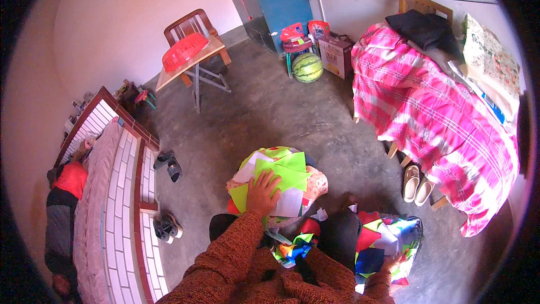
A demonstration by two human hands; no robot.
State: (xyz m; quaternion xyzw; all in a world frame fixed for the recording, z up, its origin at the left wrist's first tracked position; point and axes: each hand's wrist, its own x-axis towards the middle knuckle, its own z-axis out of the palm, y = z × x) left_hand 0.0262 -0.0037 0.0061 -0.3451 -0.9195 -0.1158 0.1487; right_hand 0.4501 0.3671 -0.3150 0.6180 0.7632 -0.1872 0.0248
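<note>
Several lime-green fabric pieces [287, 170] atop a heap [289, 204] are touched at their near edge by the left hand [262, 192], fingers slightly spread. Multicoloured scraps [371, 239] toward the container's [420, 229] near edge are touched by the right hand [392, 262]; its finger state cannot be told.

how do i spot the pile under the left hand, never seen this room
Find the pink plaid cover on the right, then look left across the grey floor to the lower middle. The pile lies under the left hand; unlike the multicoloured heap at the right hand, it is topped by big lime-green pieces.
</note>
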